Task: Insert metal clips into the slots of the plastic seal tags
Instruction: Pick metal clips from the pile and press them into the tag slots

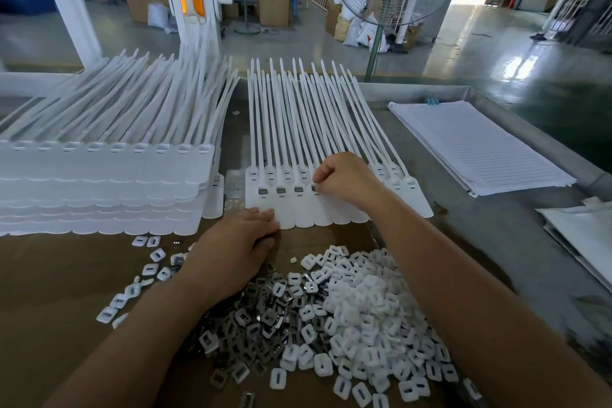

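A sheet of joined white plastic seal tags [334, 212] lies flat in the middle of the table, straps pointing away from me. Three of its slots [280, 190] on the left hold grey metal clips. My right hand [344, 177] pinches a clip at the fourth slot, fingertips pressed down on the tag. My left hand [236, 250] rests with curled fingers on the sheet's near left edge; I cannot tell whether it holds clips. A heap of white and metal clips [337, 318] lies in front of me, under both forearms.
A tall stack of tag sheets [106, 189] stands at the left, close to the working sheet. A pile of lined paper [480, 146] lies at the right, more sheets [583, 235] at the right edge. Beyond the table rim stands a pedestal fan [377, 43].
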Demonstrator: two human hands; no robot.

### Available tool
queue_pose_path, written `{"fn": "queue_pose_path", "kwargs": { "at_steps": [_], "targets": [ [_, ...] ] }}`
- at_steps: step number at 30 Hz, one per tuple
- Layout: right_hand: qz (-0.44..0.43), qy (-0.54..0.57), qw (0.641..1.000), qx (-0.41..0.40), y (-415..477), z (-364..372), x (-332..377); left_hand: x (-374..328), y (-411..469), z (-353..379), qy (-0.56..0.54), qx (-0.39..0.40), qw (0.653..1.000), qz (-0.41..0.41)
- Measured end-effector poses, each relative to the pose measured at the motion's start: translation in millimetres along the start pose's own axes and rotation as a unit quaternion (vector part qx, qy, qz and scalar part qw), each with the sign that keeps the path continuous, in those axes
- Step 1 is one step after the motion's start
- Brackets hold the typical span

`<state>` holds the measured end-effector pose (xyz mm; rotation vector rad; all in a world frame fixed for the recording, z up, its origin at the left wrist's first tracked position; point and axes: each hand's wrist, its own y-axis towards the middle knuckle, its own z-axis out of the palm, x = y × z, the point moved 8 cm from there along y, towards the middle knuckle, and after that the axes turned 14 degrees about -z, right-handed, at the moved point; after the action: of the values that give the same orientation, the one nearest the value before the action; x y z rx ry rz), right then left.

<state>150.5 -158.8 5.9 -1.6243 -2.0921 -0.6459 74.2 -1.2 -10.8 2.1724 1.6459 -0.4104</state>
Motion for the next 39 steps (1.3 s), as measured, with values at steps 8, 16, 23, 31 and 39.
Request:
{"fn": "queue_pose_path", "kwargs": {
  "at_steps": [8,16,23,31,39],
  "targets": [
    [-0.057,0.049,0.996,0.043,-20,-13,18,-2,-1,-1,-0.001,0.004,1.000,0.001],
    [-0.142,0.009,0.973,0.183,-65,7,64,-3,0,-1,0.006,0.002,1.000,-0.009],
    [-0.225,-0.062,0.949,0.210,-78,35,96,-4,-1,-4,-0.018,0.026,1.000,-0.004],
    [-0.236,-0.158,0.937,0.205,-72,58,100,-8,-2,-6,-0.037,0.023,0.999,0.011],
    [-0.214,-0.098,0.949,0.207,-72,51,101,-7,-2,-7,-0.038,0.020,0.999,0.008]
  ]
}}
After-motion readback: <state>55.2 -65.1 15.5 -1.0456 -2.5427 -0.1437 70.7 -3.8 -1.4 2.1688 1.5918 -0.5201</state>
